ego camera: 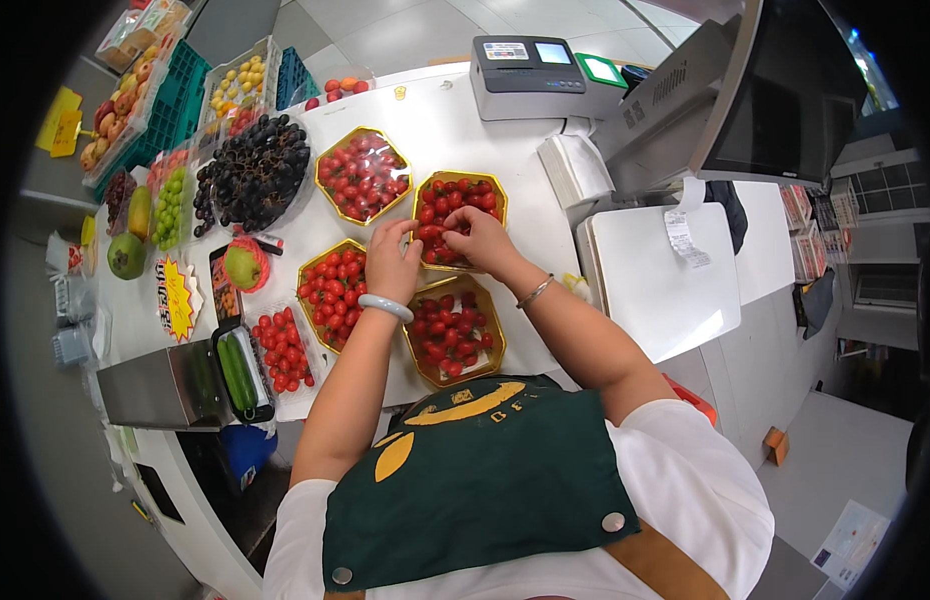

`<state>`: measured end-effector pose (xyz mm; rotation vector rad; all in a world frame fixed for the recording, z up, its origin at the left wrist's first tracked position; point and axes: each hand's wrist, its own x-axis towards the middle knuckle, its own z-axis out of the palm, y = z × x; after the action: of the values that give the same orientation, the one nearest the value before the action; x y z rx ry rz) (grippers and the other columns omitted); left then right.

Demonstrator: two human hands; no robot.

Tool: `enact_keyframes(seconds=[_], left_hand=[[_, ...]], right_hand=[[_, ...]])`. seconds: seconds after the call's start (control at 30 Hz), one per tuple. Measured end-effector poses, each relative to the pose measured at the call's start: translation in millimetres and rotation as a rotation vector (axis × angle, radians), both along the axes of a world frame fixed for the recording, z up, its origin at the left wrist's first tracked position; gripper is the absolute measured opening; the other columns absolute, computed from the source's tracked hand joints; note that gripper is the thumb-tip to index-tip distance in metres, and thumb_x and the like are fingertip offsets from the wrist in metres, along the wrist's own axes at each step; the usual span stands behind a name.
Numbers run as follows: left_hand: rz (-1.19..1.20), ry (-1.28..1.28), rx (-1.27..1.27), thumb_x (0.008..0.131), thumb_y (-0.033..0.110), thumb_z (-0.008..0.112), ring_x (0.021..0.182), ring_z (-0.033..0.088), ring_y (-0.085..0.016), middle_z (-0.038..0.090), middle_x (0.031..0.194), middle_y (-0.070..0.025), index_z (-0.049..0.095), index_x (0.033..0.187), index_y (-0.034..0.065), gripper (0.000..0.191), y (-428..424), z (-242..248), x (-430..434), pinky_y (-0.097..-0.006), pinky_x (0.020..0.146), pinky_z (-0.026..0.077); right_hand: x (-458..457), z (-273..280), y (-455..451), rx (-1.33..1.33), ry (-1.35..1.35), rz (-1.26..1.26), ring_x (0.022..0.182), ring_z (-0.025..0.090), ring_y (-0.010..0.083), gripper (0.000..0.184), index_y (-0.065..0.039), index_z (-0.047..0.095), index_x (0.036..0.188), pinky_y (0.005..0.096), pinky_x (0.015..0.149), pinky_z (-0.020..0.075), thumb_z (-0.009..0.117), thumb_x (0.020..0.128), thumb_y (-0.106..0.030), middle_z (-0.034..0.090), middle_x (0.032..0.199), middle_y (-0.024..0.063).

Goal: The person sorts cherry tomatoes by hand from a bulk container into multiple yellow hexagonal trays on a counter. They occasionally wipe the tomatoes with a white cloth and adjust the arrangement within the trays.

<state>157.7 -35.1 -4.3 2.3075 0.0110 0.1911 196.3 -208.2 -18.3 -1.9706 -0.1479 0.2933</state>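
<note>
My right hand point(480, 240) reaches into the upper right gold-rimmed tray of cherry tomatoes point(459, 201), its thumb and forefinger bent together at the fruit; whether a tomato is between them is not clear. My left hand point(394, 259) is at that tray's left edge, fingers curled; what its fingertips hold cannot be told. A tray under shiny clear film point(363, 176) stands at the upper left. Below it is a full tomato tray point(333, 292), partly behind my left hand. Nearest me, a less full tray point(453, 334) shows some of its lining.
A clear box of tomatoes point(283, 349), cucumbers point(237, 375) and black grapes point(258, 172) stand left. A label printer point(528, 79) is at the back. To the right are a stack of white sheets point(575, 171), a monitor point(780, 97) and a white-topped box point(660, 277).
</note>
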Motion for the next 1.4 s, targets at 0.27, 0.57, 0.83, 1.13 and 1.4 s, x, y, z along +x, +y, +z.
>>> enact_keyframes(seconds=[0.27,0.57,0.83,1.13,1.4], left_hand=[[0.082,0.564,-1.12,0.096,0.016,0.058,0.086,0.061,-0.009,0.066,0.106,-0.0023,0.056,0.127,0.0073,0.032,-18,22,-17,-0.0256,0.074,0.049],[-0.211,0.639,-1.583,0.097,0.031,0.056,0.083,0.058,-0.009,0.064,0.1,-0.0008,0.051,0.13,0.0113,0.038,-7,46,-31,-0.0285,0.075,0.051],[-0.087,0.599,-1.577,0.098,0.031,0.054,0.087,0.06,-0.011,0.064,0.102,-0.0013,0.055,0.119,0.0111,0.029,-9,57,-41,-0.031,0.078,0.052],[-0.072,0.57,-1.538,0.1,0.023,0.052,0.088,0.062,-0.012,0.064,0.102,-0.001,0.058,0.114,0.0074,0.021,-36,94,-57,-0.0291,0.08,0.051],[-0.239,0.593,-1.604,0.102,0.024,0.047,0.09,0.062,-0.013,0.065,0.104,-0.0027,0.055,0.119,0.0083,0.025,-25,103,-59,-0.0323,0.083,0.052]], right_hand=[[-23,49,-38,0.404,0.263,-0.07,0.072,0.056,0.0064,0.018,-0.01,0.063,0.107,0.0246,0.063,0.0462,0.057,0.093,-0.019,0.063,0.083,-0.003],[70,30,-188,-0.822,-0.278,-0.538,0.093,0.064,0.0322,0.03,-0.006,0.062,0.1,0.0412,0.077,0.0503,0.063,0.086,-0.032,0.066,0.099,0.0172],[-31,118,-63,0.554,0.027,-0.149,0.07,0.052,0.0133,0.017,-0.004,0.062,0.102,0.0282,0.067,0.0453,0.063,0.088,-0.014,0.054,0.077,0.0045],[-58,115,-14,0.211,-0.302,0.055,0.072,0.054,0.0245,0.012,0.0,0.062,0.089,0.0339,0.067,0.0437,0.064,0.086,-0.011,0.053,0.078,0.0107],[-52,118,-36,0.735,0.203,-0.199,0.064,0.046,0.0047,0.013,-0.002,0.061,0.094,0.0218,0.058,0.0405,0.061,0.093,-0.015,0.053,0.076,-0.0042]])
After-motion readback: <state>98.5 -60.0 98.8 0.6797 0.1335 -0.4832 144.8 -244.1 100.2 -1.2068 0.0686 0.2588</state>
